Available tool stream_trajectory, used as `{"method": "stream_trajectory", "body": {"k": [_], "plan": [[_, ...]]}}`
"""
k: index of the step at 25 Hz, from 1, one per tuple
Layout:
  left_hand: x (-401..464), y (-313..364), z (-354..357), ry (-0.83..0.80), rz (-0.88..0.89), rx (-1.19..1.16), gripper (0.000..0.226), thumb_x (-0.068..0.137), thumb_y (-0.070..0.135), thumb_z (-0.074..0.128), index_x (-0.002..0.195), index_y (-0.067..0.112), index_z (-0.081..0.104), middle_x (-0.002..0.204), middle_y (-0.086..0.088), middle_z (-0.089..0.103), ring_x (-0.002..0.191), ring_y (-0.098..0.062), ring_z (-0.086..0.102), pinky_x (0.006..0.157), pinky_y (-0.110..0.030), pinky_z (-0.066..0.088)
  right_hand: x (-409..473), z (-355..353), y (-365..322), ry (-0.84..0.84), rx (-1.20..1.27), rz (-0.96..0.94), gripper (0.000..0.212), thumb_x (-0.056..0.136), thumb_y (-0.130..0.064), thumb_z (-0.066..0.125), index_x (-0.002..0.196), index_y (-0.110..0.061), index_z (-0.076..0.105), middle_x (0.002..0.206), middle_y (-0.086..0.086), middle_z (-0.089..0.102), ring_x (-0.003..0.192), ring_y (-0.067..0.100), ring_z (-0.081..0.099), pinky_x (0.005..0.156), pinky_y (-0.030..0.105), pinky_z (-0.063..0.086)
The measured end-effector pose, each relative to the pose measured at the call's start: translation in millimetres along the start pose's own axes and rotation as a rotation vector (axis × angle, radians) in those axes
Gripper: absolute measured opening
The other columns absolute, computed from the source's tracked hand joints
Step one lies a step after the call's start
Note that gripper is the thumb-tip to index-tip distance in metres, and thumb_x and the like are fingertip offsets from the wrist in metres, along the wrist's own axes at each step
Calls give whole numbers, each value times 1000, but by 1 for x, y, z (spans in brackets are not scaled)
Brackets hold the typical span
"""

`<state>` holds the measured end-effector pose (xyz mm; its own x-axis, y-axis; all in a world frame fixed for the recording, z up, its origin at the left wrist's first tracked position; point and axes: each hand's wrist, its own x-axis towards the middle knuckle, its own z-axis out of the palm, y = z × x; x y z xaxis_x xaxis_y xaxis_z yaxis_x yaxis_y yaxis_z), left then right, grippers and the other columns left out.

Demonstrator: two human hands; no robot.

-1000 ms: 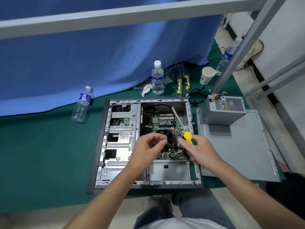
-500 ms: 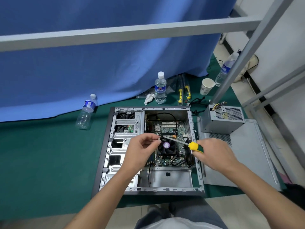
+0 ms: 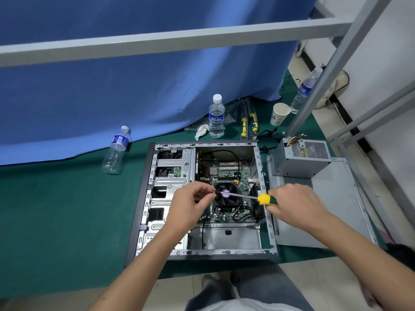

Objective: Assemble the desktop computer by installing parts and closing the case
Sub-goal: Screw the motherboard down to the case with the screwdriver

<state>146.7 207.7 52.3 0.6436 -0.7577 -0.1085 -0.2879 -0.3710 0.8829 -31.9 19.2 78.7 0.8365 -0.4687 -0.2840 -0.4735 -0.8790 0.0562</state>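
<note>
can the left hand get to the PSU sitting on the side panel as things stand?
Probably not easily: the left hand pinches something at the screwdriver tip, and the right hand lies between it and the PSU.

Bright, even overhead light; soft faint shadows; wide-angle bending at edges; slight blur toward bottom corners.

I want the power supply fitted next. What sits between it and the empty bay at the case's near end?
The power supply stands outside on the side panel. The case's right wall lies between; the bay looks open from above.
</note>
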Motion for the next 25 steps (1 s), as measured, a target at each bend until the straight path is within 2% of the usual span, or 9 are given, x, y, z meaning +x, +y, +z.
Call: {"method": "stream_trajectory", "body": {"k": [4,7,10,12,14,17,19,22,25], "plan": [[1,3,0,-61,113,324,11,90,19,71,99,24,73,90,16,67,79,0,61,77,-16,52,-1,-7,-1,-22,-52,-38,20,90,-41,53,78,-24,53,70,-6,57,65,19,57,58,27,44],[1,2,3,-134,93,479,14,93,21,67,106,21,73,95,11,69,82,-6,62,79,-23,53,-1,-11,-2,-86,-12,-88,18,87,-40,53,83,-24,58,70,-7,58,62,14,57,51,26,38],[-1,-7,11,-180,-59,419,13,93,19,67,104,20,73,86,12,66,78,-7,62,78,-23,53,0,-15,1,-265,192,-160,15,82,-38,56,91,-27,53,73,-10,56,62,3,52,47,23,31],[-5,-13,20,-231,-157,379,9,93,15,67,99,19,72,85,9,66,80,-11,64,80,-27,54,4,-16,7,-332,279,-195,22,80,-34,61,101,-28,55,86,-10,57,71,1,54,53,24,39],[-7,-22,30,-238,-232,347,10,92,12,67,91,22,67,84,9,66,79,-11,62,75,-25,52,9,-15,13,-330,378,-201,29,80,-30,68,106,-36,60,95,-14,58,79,0,56,63,24,45],[-12,-32,52,-214,-332,319,16,92,7,64,85,21,62,83,8,64,77,-12,60,62,-18,44,14,-14,22,-271,632,-148,25,76,-32,80,94,-39,65,91,-22,61,82,-8,57,64,14,40],[-13,-38,68,-214,-399,333,16,92,6,64,84,21,62,84,6,64,79,-16,61,65,-23,46,14,-11,22,-262,730,-138,20,74,-35,82,87,-39,67,90,-25,62,86,-13,55,71,15,43],[-12,-49,90,-206,-507,328,19,89,6,64,79,22,62,80,4,64,78,-18,63,69,-26,50,12,6,17,-254,778,-136,11,80,-37,76,88,-37,69,96,-23,60,90,-9,56,83,22,46],[-6,-67,103,-138,-730,216,23,87,1,63,73,18,63,76,0,64,75,-20,63,65,-26,51,11,27,3,-226,785,-91,9,83,-38,73,90,-35,69,97,-21,54,91,-5,53,80,25,42]]}}
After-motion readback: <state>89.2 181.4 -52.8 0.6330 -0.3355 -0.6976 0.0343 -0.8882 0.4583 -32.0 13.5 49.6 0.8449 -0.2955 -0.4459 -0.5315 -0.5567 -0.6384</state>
